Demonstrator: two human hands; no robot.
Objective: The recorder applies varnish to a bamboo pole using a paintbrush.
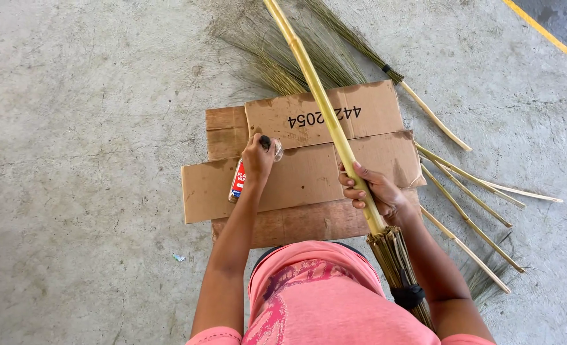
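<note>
Right hand (pixel 376 191) is wrapped shut around a pale bamboo broom handle (pixel 315 89), gripping just above where the handle meets the bound grass head (pixel 398 265). The handle runs diagonally from near-right to far-centre; its far end is cut off by the top edge. A black band (pixel 408 297) cinches the bundle, and the lower part of the head is hidden behind the person's forearm and pink shirt (pixel 315 300).

Left hand (pixel 256 156) is closed on the top of a small container (pixel 237 182) with a red, white and blue label. Fingers cover the cap end; something dark and something clear show there, hard to make out. The container lies on the flattened brown cardboard (pixel 296 179), left of centre.

The cardboard is several overlapping sheets with creased, scuffed edges.

Far side: a spread of loose dry grass fibres (pixel 271 57), thin and wispy, partly under the cardboard. Right side: several more thin bamboo sticks (pixel 469 220) fanned out on the floor, plus one broom (pixel 386 64) with a dark tie.

The floor (pixel 72 128) is rough grey concrete, open on the left. A yellow painted line (pixel 545 32) crosses the far-right corner.
</note>
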